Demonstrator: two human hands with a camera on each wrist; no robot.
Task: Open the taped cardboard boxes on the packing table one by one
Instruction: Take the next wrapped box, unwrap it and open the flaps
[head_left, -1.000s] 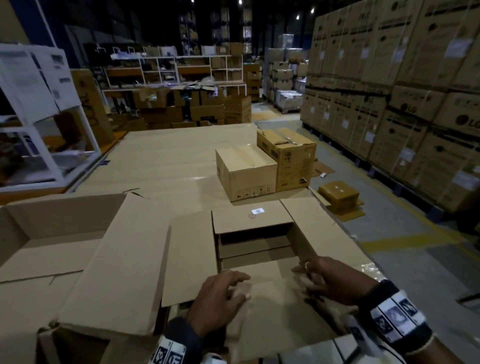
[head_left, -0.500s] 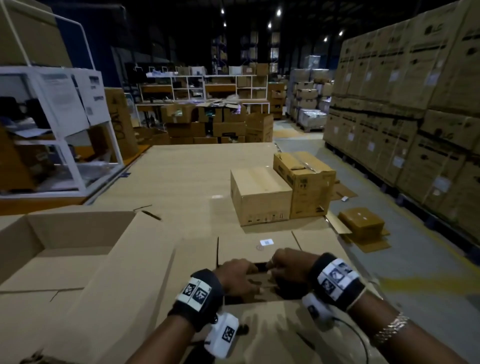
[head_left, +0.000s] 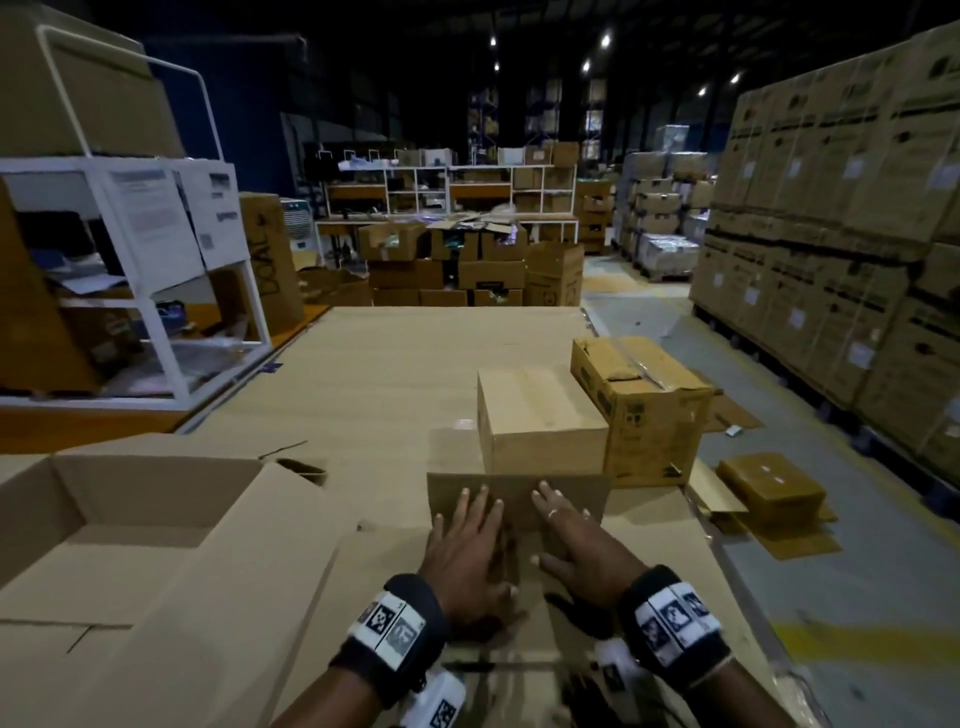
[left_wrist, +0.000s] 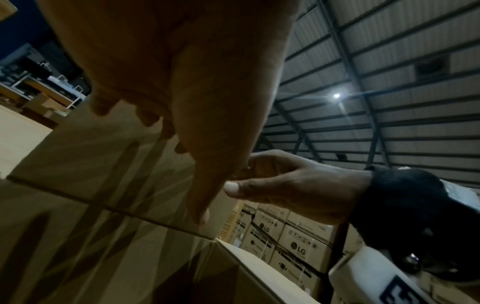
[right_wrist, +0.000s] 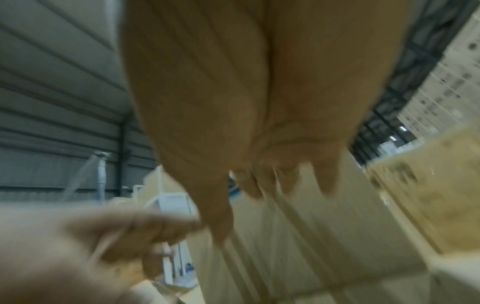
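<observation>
At the surface's near edge, my left hand and right hand press a cardboard flap, fingers straight and spread apart, two closed boxes just beyond.

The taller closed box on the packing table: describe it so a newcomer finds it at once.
Start at the cardboard-topped packing table and go to its right edge, beyond both hands. Two closed boxes stand there side by side. It is the taller box nearest the aisle, with black print on its side and wrinkled clear tape across a dented top, unlike the plain box beside it.
</observation>
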